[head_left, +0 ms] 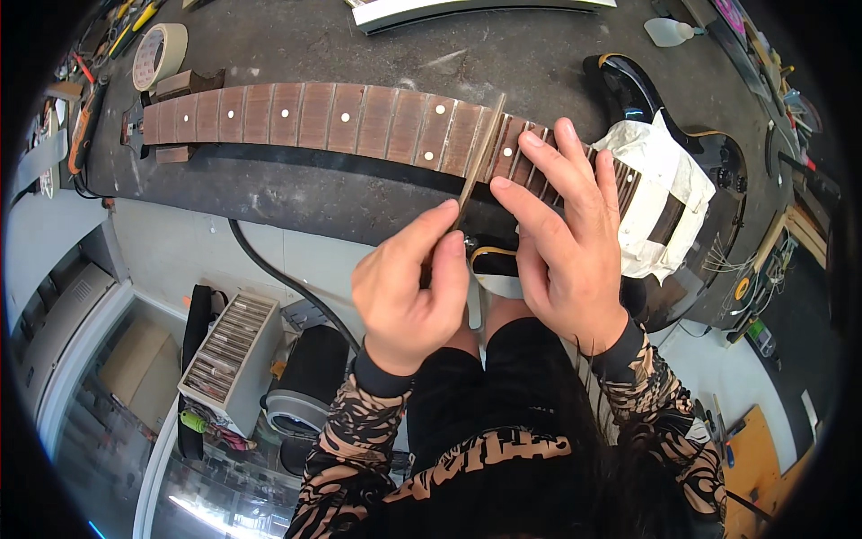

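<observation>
A black electric guitar (pixel 729 187) lies on the dark bench, its rosewood fretboard (pixel 314 117) stretching left, with pale dot inlays; white masking material (pixel 663 244) covers much of the body. My left hand (pixel 409 296) pinches the lower end of a thin, straight, brass-coloured strip (pixel 485 150), which slants across the fretboard near the upper frets. My right hand (pixel 570 234) is just right of the strip, its fingers spread over the fretted upper part of the neck, with fingertips at or on the board; nothing shows in its grip.
The bench (pixel 422 49) holds a tape roll (pixel 169 58), neck supports (pixel 175 154), a white squeeze bottle (pixel 663 32) and tools at the left edge (pixel 87 126). Below are a box of metal strips (pixel 229 350), a dark cylindrical appliance (pixel 305 382) and a hose (pixel 278 278).
</observation>
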The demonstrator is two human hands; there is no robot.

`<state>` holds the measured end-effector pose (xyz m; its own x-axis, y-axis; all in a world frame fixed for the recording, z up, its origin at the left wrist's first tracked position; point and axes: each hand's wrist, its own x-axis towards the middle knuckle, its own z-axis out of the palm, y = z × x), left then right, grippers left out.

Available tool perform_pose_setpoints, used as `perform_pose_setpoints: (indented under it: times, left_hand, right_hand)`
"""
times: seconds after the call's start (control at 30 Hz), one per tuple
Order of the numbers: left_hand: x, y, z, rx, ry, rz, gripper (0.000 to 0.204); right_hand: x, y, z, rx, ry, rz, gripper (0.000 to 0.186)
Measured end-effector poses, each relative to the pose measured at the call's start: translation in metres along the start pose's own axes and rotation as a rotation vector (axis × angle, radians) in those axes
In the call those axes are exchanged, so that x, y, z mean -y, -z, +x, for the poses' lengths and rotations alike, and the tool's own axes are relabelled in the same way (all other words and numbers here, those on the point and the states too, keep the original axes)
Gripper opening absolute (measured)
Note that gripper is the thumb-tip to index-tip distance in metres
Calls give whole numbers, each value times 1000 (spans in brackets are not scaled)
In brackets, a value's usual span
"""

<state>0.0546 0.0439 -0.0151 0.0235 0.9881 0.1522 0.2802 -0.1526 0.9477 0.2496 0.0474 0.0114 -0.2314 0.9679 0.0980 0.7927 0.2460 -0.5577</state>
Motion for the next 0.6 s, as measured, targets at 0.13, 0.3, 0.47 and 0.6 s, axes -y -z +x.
perform_pose_setpoints:
  times: [0.13,0.3,0.47,0.6]
  left_hand:
    - [-1,-5,-3,16,-118,240,34]
    - [1,-7,-5,35,-109,247,35]
    - [-1,1,-22,57,-112,226,40]
    - [0,7,-23,106,-130,217,45]
  right_hand:
    - [0,-3,0,-12,-2,-6,62]
    - [0,-3,0,-2,-6,-24,66]
    - [0,-1,-1,-3,-3,-57,67]
    - [0,-6,0,-13,4,-66,67]
